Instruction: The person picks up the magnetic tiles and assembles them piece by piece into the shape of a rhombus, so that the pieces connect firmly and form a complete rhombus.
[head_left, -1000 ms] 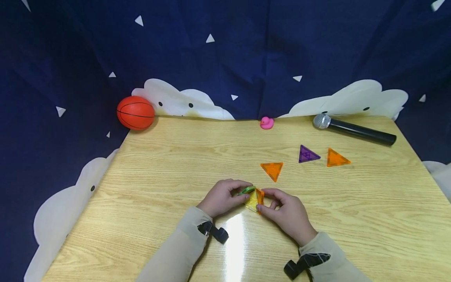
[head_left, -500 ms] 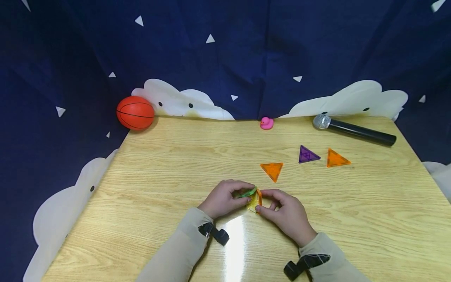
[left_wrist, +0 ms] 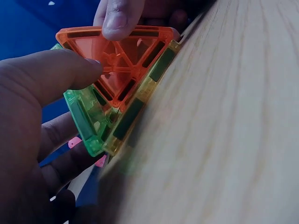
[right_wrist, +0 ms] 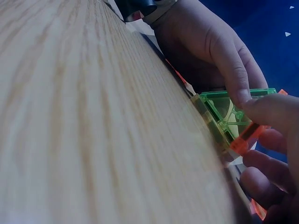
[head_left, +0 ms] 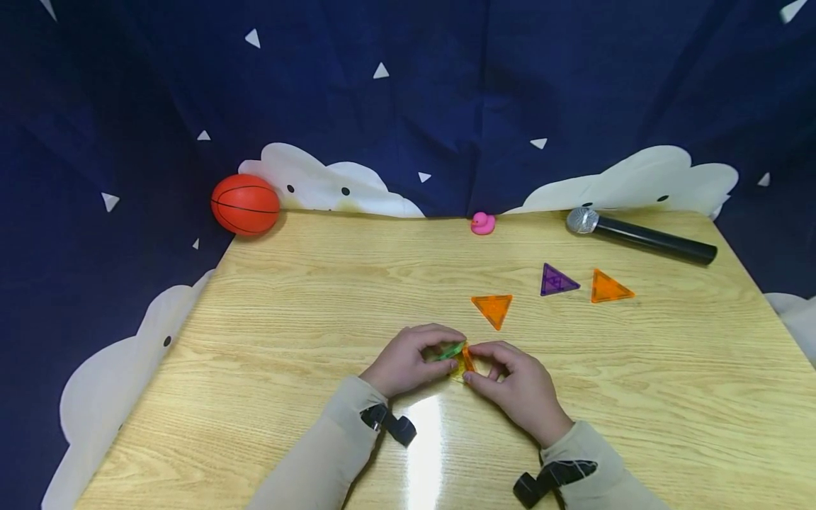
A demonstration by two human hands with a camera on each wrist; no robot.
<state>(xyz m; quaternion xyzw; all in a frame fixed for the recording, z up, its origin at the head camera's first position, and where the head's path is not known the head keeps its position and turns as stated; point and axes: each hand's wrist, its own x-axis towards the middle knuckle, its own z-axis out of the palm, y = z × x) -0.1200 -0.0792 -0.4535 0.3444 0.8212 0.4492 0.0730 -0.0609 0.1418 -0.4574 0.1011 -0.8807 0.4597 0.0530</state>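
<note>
My left hand (head_left: 408,361) pinches a green triangular magnetic tile (head_left: 452,350), which stands tilted up. Opposite it, my right hand (head_left: 521,388) grips an orange triangular magnetic tile (head_left: 468,360) between thumb and fingers, also tilted up. Under both lies a yellow triangular tile (left_wrist: 144,95) on the table, partly hidden by the left fingers in the head view. In the left wrist view the orange tile leans in over the yellow one, its lower tip at the yellow tile's edge. The tops of the green and orange tiles are close together; whether they touch is unclear.
Beyond the hands, an orange triangular tile (head_left: 493,310), a purple one (head_left: 557,280) and another orange one (head_left: 610,286) lie flat on the wooden table (head_left: 306,283). At the back are a red ball (head_left: 245,205), a pink duck (head_left: 483,223) and a microphone (head_left: 650,236).
The green and orange tiles have tilted inward toward each other, covering more of the yellow tile. My left hand has shifted slightly right; my right hand has hardly moved.
</note>
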